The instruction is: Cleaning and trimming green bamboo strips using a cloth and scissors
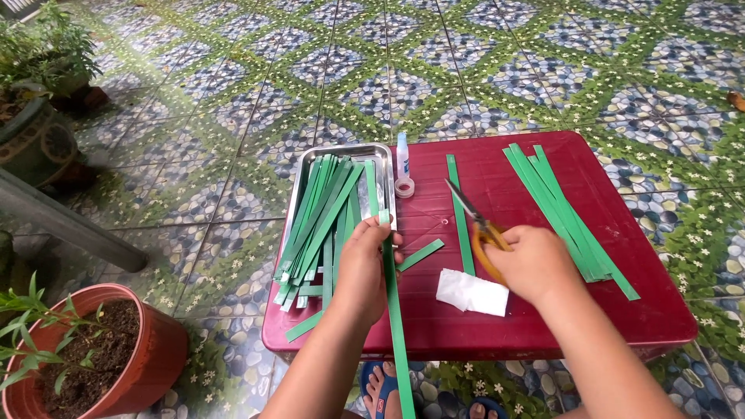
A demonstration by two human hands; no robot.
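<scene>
On the low dark-red plastic table (543, 310), beside a steel tray (310, 159) heaped with green strips, the left hand (361, 271) pinches a long green paper strip (397, 334) while the right hand (531, 264) grips orange-handled scissors (481, 229), blades open.

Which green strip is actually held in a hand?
The long green strip gripped by the left hand, hanging past the table edge; all the others lie loose.

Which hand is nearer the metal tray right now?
Left. The left hand holds a green strip right at the tray's near end; the right hand, with scissors, is farther right, apart from it.
</scene>
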